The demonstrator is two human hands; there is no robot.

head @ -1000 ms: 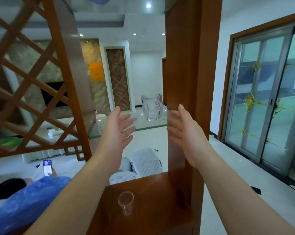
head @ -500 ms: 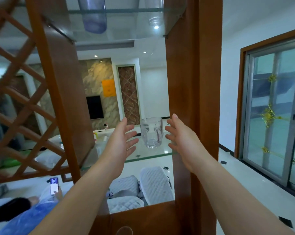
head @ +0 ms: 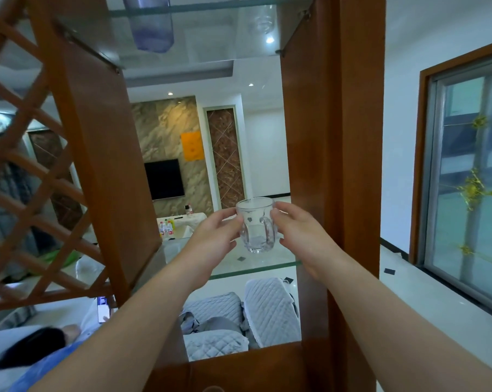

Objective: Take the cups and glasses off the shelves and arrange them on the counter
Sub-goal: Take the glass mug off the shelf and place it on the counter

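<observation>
Both hands cup the mug [head: 255, 225], left hand [head: 214, 241] and right hand [head: 300, 238] gripping its sides. I lift straight off the shelf [head: 256, 268], level, minding the handle.

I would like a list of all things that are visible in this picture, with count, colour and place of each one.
glass mug: 1, clear, held over the lower glass shelf
glass shelves: 2, greenish clear, between the wooden posts
blue cup: 1, bluish, on the upper shelf, left
clear cup: 1, clear, on the upper shelf, right
television: 1, black, on the far wall
window: 1, grey frame, right
hands: 2, left and right, both gripping the mug's sides
</observation>
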